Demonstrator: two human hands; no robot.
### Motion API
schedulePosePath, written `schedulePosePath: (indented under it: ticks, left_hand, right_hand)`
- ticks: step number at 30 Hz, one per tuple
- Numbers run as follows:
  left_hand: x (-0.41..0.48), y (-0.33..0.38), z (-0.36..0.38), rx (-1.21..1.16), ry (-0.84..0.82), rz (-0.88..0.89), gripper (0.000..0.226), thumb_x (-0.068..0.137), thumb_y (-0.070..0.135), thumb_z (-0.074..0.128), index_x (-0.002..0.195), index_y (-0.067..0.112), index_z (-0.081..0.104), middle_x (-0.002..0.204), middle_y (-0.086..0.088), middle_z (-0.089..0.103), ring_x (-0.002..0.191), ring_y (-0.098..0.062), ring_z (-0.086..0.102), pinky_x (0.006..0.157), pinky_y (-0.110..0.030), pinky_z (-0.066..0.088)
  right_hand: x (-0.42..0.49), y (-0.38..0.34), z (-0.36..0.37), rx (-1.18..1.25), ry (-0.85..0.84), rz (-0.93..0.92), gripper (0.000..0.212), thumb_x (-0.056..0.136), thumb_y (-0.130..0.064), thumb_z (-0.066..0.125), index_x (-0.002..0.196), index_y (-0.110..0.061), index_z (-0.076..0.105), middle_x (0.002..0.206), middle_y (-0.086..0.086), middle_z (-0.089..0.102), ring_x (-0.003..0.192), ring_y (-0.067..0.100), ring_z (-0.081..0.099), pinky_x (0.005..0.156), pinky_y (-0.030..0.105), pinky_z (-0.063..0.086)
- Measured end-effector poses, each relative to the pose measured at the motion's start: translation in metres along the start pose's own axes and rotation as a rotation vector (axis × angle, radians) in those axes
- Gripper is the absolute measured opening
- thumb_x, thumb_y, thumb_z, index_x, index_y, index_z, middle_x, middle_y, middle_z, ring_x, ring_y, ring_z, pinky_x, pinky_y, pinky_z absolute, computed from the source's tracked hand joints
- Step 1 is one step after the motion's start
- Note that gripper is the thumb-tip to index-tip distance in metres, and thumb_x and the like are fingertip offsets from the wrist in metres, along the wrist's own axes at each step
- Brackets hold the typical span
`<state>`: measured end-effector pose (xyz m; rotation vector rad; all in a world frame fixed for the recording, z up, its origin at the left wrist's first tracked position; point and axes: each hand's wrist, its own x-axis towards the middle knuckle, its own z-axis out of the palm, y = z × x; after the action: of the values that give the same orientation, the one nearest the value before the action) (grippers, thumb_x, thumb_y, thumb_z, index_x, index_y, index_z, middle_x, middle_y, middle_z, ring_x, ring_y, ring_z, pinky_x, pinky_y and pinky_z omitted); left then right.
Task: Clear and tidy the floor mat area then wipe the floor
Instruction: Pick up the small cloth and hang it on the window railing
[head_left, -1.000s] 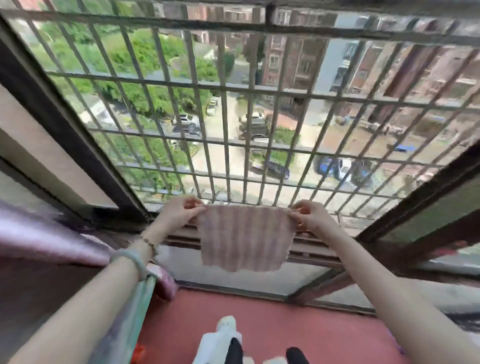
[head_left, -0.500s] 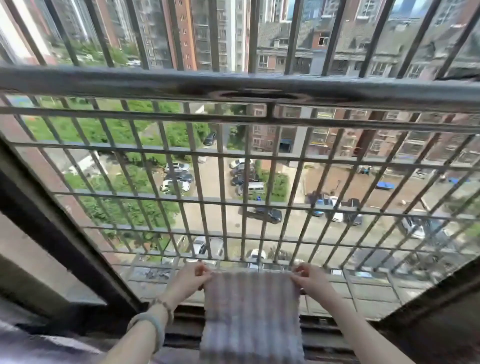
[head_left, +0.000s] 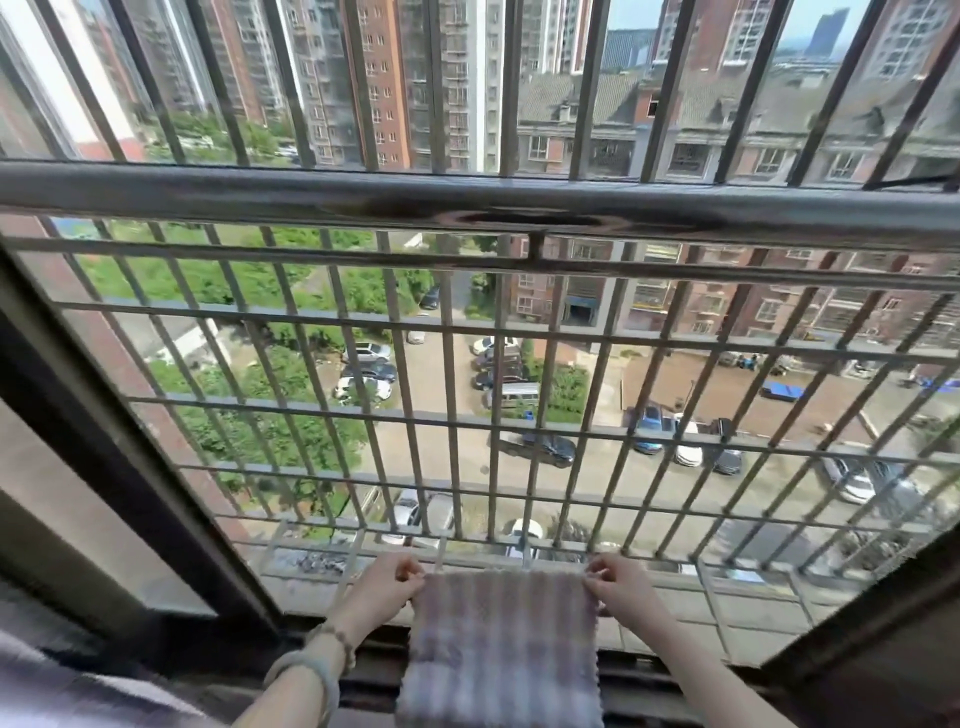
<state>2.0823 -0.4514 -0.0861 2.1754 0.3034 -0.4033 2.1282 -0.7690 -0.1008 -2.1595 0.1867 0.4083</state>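
A small pink-and-white striped cloth (head_left: 501, 644) hangs spread flat at the bottom centre, in front of the window sill. My left hand (head_left: 382, 584) pinches its top left corner. My right hand (head_left: 621, 582) pinches the top right corner. The cloth's top edge sits level with the lowest bars of the window grille (head_left: 467, 426). Its lower edge runs out of the frame. The floor and the mat are not in view.
A thick metal rail (head_left: 467, 205) crosses the window at mid height, with bars above and below. A dark window frame (head_left: 135, 467) slants down on the left, another on the right (head_left: 857, 618). Purple fabric (head_left: 67, 691) lies at the bottom left. A street with parked cars lies far below.
My view has tilted up from the red floor to the window grille and buildings. Both hands keep holding the cloth's top corners, now close to the sill bars.
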Motion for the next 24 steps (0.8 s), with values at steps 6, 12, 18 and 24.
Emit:
schedulePosePath:
  ticks: [6, 12, 18, 24]
  left_hand:
    - [-0.007, 0.004, 0.0, 0.035, -0.024, -0.013, 0.011, 0.085, 0.023, 0.059, 0.088, 0.013, 0.06, 0.088, -0.003, 0.068, 0.085, -0.013, 0.063, 0.069, -0.027, 0.047]
    - [-0.009, 0.005, 0.009, 0.037, 0.073, -0.04, 0.012, 0.078, 0.014, 0.065, 0.075, 0.023, 0.058, 0.082, 0.004, 0.065, 0.084, -0.012, 0.062, 0.072, -0.028, 0.049]
    - [0.006, 0.009, 0.016, 0.019, 0.158, -0.044, 0.006, 0.085, 0.014, 0.063, 0.081, 0.019, 0.064, 0.082, 0.007, 0.065, 0.084, -0.009, 0.061, 0.075, -0.025, 0.048]
    - [0.019, 0.004, 0.016, 0.06, 0.174, -0.042, 0.011, 0.084, 0.01, 0.063, 0.077, 0.018, 0.06, 0.077, 0.003, 0.063, 0.076, -0.012, 0.06, 0.061, -0.019, 0.042]
  right_hand:
    - [-0.002, -0.003, -0.001, 0.02, -0.072, 0.01, 0.006, 0.088, -0.009, 0.059, 0.083, -0.012, 0.058, 0.082, 0.009, 0.06, 0.069, 0.018, 0.06, 0.049, 0.021, 0.051]
    - [0.008, 0.0, -0.003, -0.016, -0.016, -0.018, 0.009, 0.078, -0.013, 0.06, 0.074, -0.02, 0.064, 0.069, 0.002, 0.067, 0.07, 0.023, 0.068, 0.069, 0.044, 0.058]
    - [0.024, 0.004, -0.006, -0.022, -0.007, -0.028, 0.014, 0.076, -0.014, 0.058, 0.07, -0.026, 0.062, 0.068, 0.002, 0.069, 0.07, 0.025, 0.069, 0.073, 0.05, 0.056]
    - [0.026, 0.0, -0.007, -0.061, -0.022, 0.001, 0.012, 0.084, -0.002, 0.056, 0.077, -0.011, 0.061, 0.076, 0.014, 0.064, 0.068, 0.03, 0.066, 0.065, 0.039, 0.059]
